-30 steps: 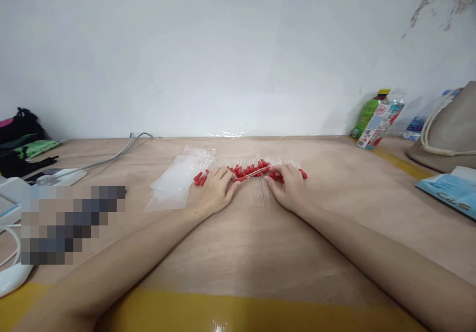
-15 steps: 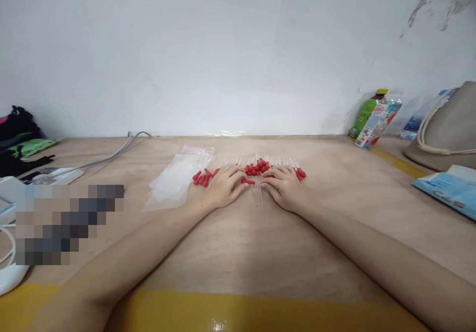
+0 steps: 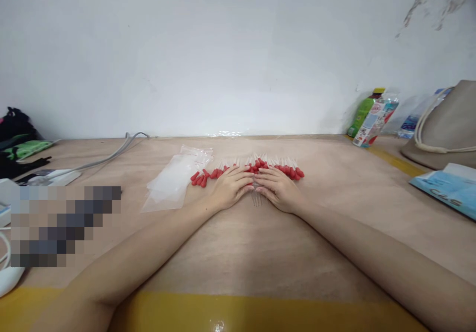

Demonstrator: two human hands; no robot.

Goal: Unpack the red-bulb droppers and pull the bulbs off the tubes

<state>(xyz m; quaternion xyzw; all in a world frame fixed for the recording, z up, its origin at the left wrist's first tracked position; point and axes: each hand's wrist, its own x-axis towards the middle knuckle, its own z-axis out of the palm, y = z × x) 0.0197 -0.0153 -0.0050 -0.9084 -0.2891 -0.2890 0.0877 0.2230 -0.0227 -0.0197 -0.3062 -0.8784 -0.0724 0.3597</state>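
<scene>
My left hand [image 3: 232, 187] is curled with its thumb and fingers around a red rubber bulb, of which only a sliver shows at the fingertips. Facing it, my right hand [image 3: 278, 189] is bent the same way, its fingertips almost touching the left ones; what its fingers hold is hidden. Between and below the hands lie several thin clear tubes [image 3: 257, 201]. Just beyond the fingers is a pile of red bulbs [image 3: 259, 164]. To the right, clear droppers with red bulbs [image 3: 293, 172] lie in a row, tubes pointing at the wall. Loose red bulbs [image 3: 200, 179] lie left of my left hand.
Clear zip bags [image 3: 169, 181] lie flat at the left. Further left are a grey cable [image 3: 111, 154] and dark and green items [image 3: 28, 148]. At the right stand drink bottles [image 3: 375, 119], a beige bag [image 3: 446, 129] and a blue packet [image 3: 446, 188].
My hands have drawn together, so their fingertips nearly meet. The red bulb by my left fingertips is now mostly covered. The view has shifted slightly.
</scene>
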